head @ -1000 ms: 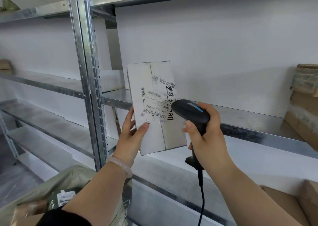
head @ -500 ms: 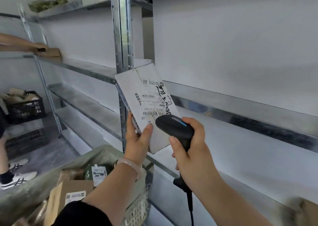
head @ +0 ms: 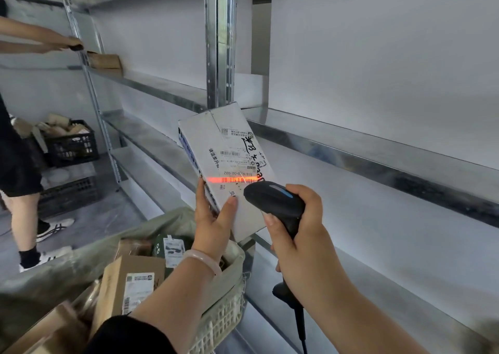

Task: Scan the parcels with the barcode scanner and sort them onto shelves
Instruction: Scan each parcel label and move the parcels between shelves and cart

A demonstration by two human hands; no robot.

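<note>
The left hand (head: 213,227) grips the tilted white parcel (head: 229,148) by its lower end in front of the steel shelf upright (head: 218,43), the right hand (head: 305,243) clasps the barcode scanner (head: 272,202), which casts 1 red line (head: 232,180) across the label, a parcel-filled basket (head: 224,318) sits below, and another person (head: 16,151) stands far left.

Soft, even, bluish light; red scan glare across the parcel (head: 229,162); blurred, bowed frame edges.

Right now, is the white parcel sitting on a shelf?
No, the left hand holds the white parcel in front of the shelves, under the red line from the barcode scanner.
</note>
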